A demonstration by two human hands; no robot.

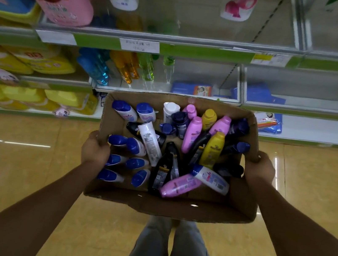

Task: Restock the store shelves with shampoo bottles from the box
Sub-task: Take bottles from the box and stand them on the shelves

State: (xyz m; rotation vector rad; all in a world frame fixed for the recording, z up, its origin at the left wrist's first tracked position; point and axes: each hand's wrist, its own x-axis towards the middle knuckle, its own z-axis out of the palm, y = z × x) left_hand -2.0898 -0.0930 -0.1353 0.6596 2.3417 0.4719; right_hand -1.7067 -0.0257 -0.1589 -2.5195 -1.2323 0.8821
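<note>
Left hand (95, 148) and right hand (264, 167) grip opposite walls of the cardboard box (170, 205), fingers curled over rims. Keep it level; set down near shelf (176, 50) before picking shampoo bottles (192, 135).

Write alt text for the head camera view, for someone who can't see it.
Two hands, left and right, hold a cardboard box of mixed shampoo bottles by its sides, above a tiled floor, facing partly stocked store shelves.
</note>
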